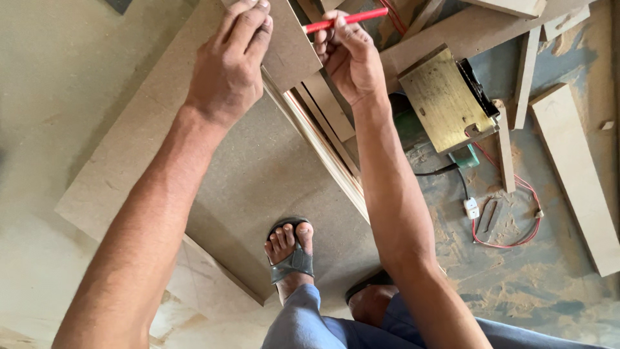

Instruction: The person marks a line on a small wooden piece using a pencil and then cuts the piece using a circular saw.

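Head view: my right hand pinches a slim red pencil, its long axis running left-right, tip pointing left at the small brown fibreboard offcut. My left hand lies flat, fingers spread, pressing that offcut just beside the tip.

No packages, labels, signs or screens show anywhere in this view: not on the boards, the floor, or among the tools lying around.
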